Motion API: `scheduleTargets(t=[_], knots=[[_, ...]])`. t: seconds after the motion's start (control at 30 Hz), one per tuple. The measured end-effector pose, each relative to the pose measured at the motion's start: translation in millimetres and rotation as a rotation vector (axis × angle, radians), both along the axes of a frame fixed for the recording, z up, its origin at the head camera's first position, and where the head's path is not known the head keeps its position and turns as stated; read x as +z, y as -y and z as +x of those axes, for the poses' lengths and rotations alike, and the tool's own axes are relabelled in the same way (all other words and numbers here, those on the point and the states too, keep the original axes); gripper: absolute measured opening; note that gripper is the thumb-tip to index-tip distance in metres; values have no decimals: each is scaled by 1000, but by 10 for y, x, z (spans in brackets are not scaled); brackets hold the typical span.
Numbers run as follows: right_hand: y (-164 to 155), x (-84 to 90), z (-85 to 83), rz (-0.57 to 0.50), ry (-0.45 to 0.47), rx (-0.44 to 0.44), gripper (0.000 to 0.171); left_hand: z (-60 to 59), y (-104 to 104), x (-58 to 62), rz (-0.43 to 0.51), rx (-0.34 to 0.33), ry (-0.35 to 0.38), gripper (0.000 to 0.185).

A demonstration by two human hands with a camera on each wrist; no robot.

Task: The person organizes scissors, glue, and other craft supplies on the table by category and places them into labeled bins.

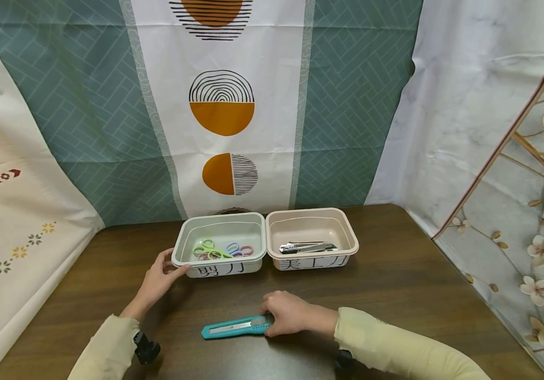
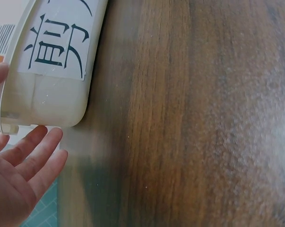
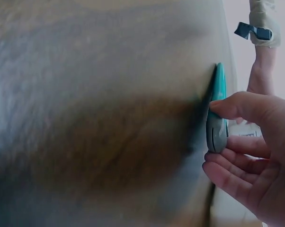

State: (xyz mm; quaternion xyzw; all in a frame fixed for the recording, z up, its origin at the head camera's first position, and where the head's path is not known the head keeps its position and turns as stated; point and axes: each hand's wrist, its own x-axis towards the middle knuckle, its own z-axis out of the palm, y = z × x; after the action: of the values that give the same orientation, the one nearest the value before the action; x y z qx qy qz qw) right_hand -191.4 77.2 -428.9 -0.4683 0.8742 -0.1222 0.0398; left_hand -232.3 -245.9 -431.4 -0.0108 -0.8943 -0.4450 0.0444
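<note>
A teal utility knife lies on the brown table, near the front edge. My right hand pinches its right end, thumb on top and fingers curled beneath; the knife still rests on the wood. My left hand is at the front left corner of the pale green bin, thumb against the rim and fingers straight. In the left wrist view the fingers lie just beside the bin's corner, which carries a paper label.
Several coloured scissors lie in the green bin. A pink bin touching its right side holds metal utility knives. Patterned cloth hangs behind and along both sides of the table.
</note>
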Motion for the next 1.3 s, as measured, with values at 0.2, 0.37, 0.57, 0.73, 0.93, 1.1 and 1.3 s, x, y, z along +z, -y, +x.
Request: scheduleTargets(t=[0.2,0.37,0.57,0.73,0.93,1.1,1.3], knots=[[-80,86,-25,7,-51,34,15,-7,4,2,3,1,-6,71],[-158,155,-51,16,-83,64,18,-10,6,0,6,-6,-9,71],[-256,195,-112,18,-120,123,17,-18,2,-4,6,-5,-16,70],[-318,193,-157,32,-170,157,18,-13,-1,2,9,-5,-7,71],[-358,225,-167,39,-174,161,21,-5,-4,10,5,0,10,72],[-407,294,-177,31,-177,137,20,-7,-10,11,2,1,12,72],[-504,374,-236,-10,-192,130,18,10,-11,17,-1,-1,14,73]])
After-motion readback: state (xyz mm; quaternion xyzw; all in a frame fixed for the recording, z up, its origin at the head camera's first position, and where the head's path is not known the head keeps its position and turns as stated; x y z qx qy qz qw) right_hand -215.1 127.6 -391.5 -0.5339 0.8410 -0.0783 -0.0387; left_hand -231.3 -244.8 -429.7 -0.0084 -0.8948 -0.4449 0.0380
